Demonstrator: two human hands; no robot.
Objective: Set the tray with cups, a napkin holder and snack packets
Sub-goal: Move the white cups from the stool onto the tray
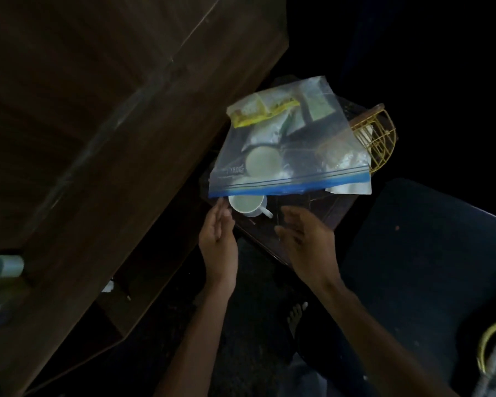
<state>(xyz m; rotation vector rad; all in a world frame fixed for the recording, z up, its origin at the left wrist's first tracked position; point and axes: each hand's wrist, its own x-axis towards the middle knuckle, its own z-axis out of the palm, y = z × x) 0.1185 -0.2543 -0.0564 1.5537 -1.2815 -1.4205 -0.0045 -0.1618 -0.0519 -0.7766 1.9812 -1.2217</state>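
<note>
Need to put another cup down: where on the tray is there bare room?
One bare strip of tray: its near edge, right of the white cup, in front of the zip bag. Elsewhere crowded: the bag, snack packets and a second cup fill the middle, the napkin holder the far right.

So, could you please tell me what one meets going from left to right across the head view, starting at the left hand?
Left hand, white ceramic cup with a handle, right hand, yellow wire napkin holder.
</note>
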